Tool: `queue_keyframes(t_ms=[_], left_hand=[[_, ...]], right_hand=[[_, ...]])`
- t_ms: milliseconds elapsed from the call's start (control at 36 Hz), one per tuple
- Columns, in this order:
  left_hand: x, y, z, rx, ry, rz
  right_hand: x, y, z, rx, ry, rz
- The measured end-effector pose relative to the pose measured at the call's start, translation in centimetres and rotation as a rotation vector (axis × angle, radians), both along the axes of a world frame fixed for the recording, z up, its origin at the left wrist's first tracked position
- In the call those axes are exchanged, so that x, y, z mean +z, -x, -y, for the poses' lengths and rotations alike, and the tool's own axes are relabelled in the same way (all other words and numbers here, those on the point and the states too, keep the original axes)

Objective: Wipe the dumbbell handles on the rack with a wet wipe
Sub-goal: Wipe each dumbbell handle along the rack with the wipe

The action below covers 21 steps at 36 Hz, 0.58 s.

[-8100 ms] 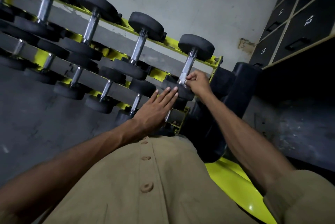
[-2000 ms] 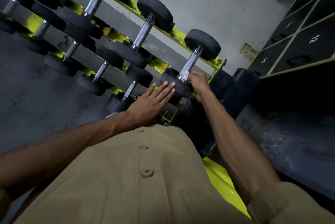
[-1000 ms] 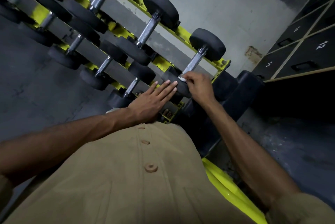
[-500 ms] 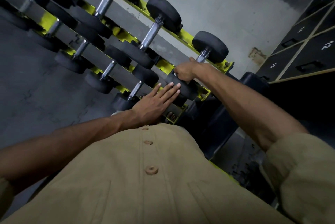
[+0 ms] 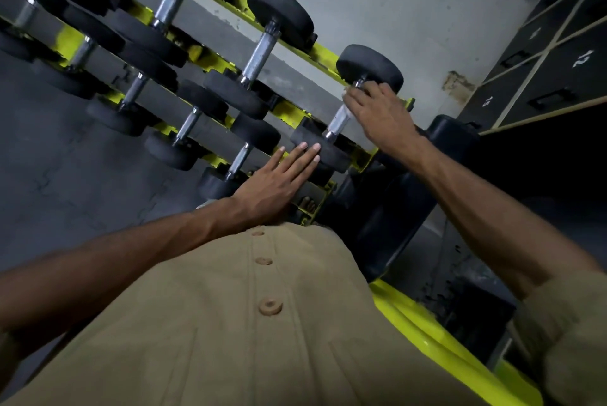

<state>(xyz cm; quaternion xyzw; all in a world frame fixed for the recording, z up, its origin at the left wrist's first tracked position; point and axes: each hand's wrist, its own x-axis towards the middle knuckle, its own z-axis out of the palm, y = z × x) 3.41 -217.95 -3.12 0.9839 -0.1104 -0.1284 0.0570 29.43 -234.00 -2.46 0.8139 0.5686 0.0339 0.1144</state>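
Observation:
A yellow and grey rack [image 5: 289, 110] holds several black dumbbells with chrome handles. The rightmost dumbbell on the top tier has its handle [image 5: 338, 121] between two black heads. My right hand [image 5: 377, 113] is curled over the upper part of that handle, with a bit of white wet wipe [image 5: 348, 93] showing under its fingers. My left hand [image 5: 279, 182] lies flat with straight fingers, its fingertips on the near head of the same dumbbell [image 5: 320, 153].
Another top-tier dumbbell handle [image 5: 259, 56] stands just left. A lower tier carries smaller dumbbells [image 5: 184, 133]. Black numbered lockers [image 5: 542, 77] fill the upper right. A black padded bench part [image 5: 404, 195] and a yellow frame tube [image 5: 443, 350] sit to the right below.
My right hand has slid from the lower part of the handle up to its top end near the far head. My left hand has stayed on the near head.

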Motion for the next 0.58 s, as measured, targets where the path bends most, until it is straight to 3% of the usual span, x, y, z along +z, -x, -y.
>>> queue_keyframes(t_ms=[56,167,250,417,583], left_hand=[[0.0,0.0,0.1,-0.01,-0.006,-0.011],[0.5,0.0,-0.1,-0.017,-0.012,-0.023],[0.4,0.0,-0.2,-0.02,-0.012,-0.013],[0.8,-0.5,-0.1,-0.045,0.05,0.032],[0.7,-1.5,0.7,-0.061,0.031,0.01]], right_hand=[[-0.4,1.3,-0.4,0.014,0.001,-0.041],[-0.2,3.5,-1.6,0.304,0.147,-0.152],[0.2,2.2,-1.7,0.293,0.094,-0.164],[-0.7,3.5,-0.3,-0.08,-0.184,-0.261],[-2.4,8.6,0.0,-0.699,-0.642,-0.696]])
